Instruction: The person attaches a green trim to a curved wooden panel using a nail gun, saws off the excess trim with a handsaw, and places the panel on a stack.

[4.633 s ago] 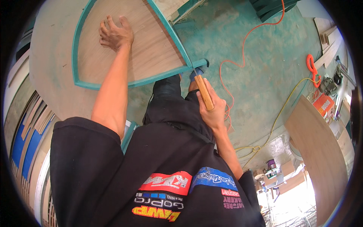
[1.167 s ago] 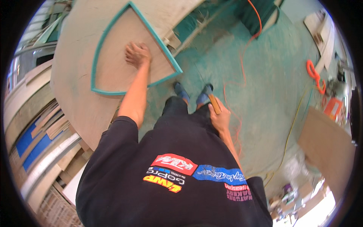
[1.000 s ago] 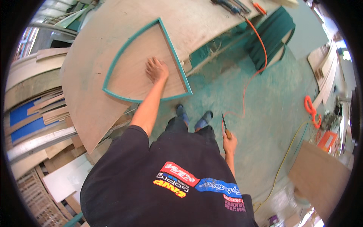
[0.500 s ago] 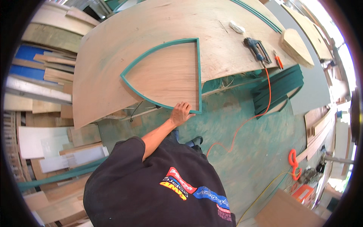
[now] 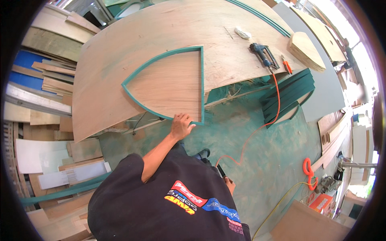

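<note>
A panel [image 5: 165, 84] with a wood-grain face and a raised green rim, shaped like a pointed arch, lies on the plywood-topped worktable with its tip to the left. Its near right corner juts past the table edge. There my left hand [image 5: 182, 125] grips the rim, fingers bent over it and thumb toward the corner. By my right side, beyond the dark shirt, part of my right hand [image 5: 230, 185] shows, closed around a slim dark stick-like object [image 5: 220, 171]. The object's kind cannot be made out, and my body hides most of that arm.
On the worktable [image 5: 100, 80] rest an air nailer [image 5: 263, 55] with an orange hose, orange-handled pliers [image 5: 287, 65] and thin green strips [image 5: 261, 17]. Stacked green curved pieces [image 5: 287, 96] stand right of the table. Wood offcuts [image 5: 60, 76] line the left; the hose crosses the floor.
My right hand has come into view at my right side, holding the dark object. My left hand stays on the panel's rim. The whole view has shifted slightly.
</note>
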`<state>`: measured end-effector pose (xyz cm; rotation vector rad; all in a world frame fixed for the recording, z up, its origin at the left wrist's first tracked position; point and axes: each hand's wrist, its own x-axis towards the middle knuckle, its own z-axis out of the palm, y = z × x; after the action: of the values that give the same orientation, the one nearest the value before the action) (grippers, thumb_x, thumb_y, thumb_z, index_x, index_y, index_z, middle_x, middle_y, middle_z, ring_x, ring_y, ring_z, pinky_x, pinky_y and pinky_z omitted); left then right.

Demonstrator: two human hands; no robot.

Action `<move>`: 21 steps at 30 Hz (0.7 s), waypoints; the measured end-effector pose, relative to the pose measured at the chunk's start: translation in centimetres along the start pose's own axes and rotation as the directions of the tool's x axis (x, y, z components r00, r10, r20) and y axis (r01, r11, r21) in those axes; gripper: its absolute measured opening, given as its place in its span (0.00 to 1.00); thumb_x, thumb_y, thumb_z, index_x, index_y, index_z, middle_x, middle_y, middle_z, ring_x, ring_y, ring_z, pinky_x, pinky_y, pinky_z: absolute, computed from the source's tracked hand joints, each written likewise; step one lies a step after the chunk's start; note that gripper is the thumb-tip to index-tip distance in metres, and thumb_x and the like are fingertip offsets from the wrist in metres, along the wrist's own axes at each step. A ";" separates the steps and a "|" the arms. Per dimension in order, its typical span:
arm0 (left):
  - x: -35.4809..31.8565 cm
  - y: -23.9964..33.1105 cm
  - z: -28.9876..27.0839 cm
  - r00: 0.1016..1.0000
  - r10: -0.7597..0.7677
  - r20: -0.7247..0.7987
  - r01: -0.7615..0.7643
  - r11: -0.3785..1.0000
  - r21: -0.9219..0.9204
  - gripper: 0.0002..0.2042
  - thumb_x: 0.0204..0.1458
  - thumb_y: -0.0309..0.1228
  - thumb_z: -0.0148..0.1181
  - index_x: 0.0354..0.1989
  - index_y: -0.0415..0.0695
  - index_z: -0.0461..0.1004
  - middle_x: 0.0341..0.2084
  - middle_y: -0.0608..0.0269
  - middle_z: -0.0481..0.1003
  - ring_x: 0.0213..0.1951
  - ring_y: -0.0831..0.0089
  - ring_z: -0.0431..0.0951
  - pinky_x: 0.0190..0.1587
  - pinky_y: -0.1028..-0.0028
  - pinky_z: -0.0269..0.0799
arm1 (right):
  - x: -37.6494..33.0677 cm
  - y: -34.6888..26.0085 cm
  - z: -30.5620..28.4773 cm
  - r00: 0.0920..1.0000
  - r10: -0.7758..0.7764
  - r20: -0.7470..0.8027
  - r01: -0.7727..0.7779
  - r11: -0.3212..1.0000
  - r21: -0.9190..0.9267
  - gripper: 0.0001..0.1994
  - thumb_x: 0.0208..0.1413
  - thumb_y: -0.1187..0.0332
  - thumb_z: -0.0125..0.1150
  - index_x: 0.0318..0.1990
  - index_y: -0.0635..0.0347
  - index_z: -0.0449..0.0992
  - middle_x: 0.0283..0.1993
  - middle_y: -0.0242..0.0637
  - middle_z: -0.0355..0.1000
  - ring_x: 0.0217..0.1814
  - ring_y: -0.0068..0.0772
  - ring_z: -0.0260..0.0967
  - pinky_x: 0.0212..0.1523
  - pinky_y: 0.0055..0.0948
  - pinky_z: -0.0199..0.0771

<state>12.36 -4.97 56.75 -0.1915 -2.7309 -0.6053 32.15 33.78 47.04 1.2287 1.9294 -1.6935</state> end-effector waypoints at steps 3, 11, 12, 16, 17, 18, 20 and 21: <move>-0.3 2.1 -2.0 0.971 -0.118 -0.206 0.123 0.992 0.009 0.17 0.49 0.42 0.71 0.36 0.41 0.75 0.35 0.56 0.74 0.44 0.55 0.75 0.49 0.59 0.67 | 1.4 1.1 -1.2 0.998 0.009 -0.059 -0.007 0.999 0.031 0.16 0.62 0.62 0.60 0.24 0.62 0.75 0.15 0.29 0.65 0.12 0.22 0.60 0.12 0.28 0.53; -2.8 -8.9 1.9 -0.074 -0.928 0.366 0.569 -0.341 -0.748 0.37 0.51 0.67 0.60 0.48 0.41 0.71 0.44 0.60 0.72 0.40 0.61 0.71 0.43 0.65 0.66 | 5.5 6.1 -4.0 0.957 0.026 -0.289 -0.144 0.906 -0.397 0.37 0.59 0.35 0.56 0.23 0.69 0.76 0.18 0.42 0.72 0.21 0.35 0.72 0.28 0.38 0.72; -1.6 -8.7 1.8 -0.087 -0.914 0.395 0.457 -0.389 -0.800 0.40 0.50 0.69 0.59 0.55 0.41 0.69 0.50 0.58 0.72 0.42 0.60 0.72 0.42 0.67 0.66 | 7.4 8.1 -4.4 0.941 0.004 -0.339 -0.166 0.878 -0.450 0.38 0.60 0.35 0.55 0.23 0.71 0.77 0.19 0.42 0.73 0.24 0.35 0.73 0.33 0.40 0.74; 1.6 -10.5 4.7 -0.397 -0.917 -0.044 0.631 -0.238 -0.738 0.50 0.57 0.66 0.52 0.61 0.19 0.58 0.56 0.39 0.72 0.53 0.48 0.76 0.51 0.48 0.73 | 9.4 3.7 -3.8 0.921 0.121 -0.370 -0.210 0.954 -0.212 0.24 0.63 0.50 0.56 0.31 0.68 0.81 0.17 0.38 0.71 0.18 0.29 0.70 0.20 0.31 0.70; 0.7 -10.8 5.5 -0.390 -0.918 -0.070 0.684 -0.238 -0.689 0.49 0.59 0.64 0.51 0.58 0.15 0.59 0.55 0.35 0.73 0.52 0.45 0.77 0.51 0.49 0.76 | 9.7 1.8 -3.9 0.938 0.100 -0.333 -0.147 0.982 -0.120 0.21 0.63 0.54 0.56 0.33 0.67 0.81 0.17 0.37 0.71 0.17 0.27 0.70 0.18 0.29 0.69; 1.9 -9.5 5.7 -0.354 -0.932 -0.078 0.750 -0.233 -0.619 0.47 0.61 0.61 0.50 0.55 0.12 0.60 0.54 0.31 0.73 0.51 0.41 0.78 0.50 0.50 0.78 | 9.5 1.1 -4.4 0.940 0.088 -0.330 -0.095 0.995 -0.005 0.18 0.63 0.58 0.56 0.36 0.67 0.81 0.18 0.36 0.71 0.17 0.26 0.69 0.17 0.27 0.68; -1.3 -12.4 7.5 -0.395 -0.896 -0.203 0.752 -0.188 -0.632 0.44 0.62 0.60 0.49 0.53 0.14 0.64 0.50 0.30 0.75 0.48 0.42 0.80 0.47 0.51 0.79 | 11.0 -3.3 -3.2 0.947 0.009 -0.320 0.027 0.993 0.111 0.13 0.63 0.63 0.55 0.39 0.66 0.80 0.19 0.35 0.71 0.17 0.24 0.67 0.16 0.24 0.66; -2.1 -12.9 7.9 -0.404 -0.893 -0.199 0.740 -0.191 -0.645 0.42 0.63 0.58 0.49 0.53 0.15 0.63 0.49 0.30 0.75 0.47 0.42 0.80 0.47 0.50 0.79 | 11.4 -6.2 -2.5 0.936 -0.034 -0.352 0.083 0.989 0.124 0.12 0.63 0.65 0.55 0.39 0.66 0.79 0.19 0.35 0.71 0.17 0.24 0.67 0.16 0.24 0.65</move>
<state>9.44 -13.33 44.32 2.0471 -1.3148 -1.0113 21.56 40.95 43.84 1.6349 2.0904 -1.7590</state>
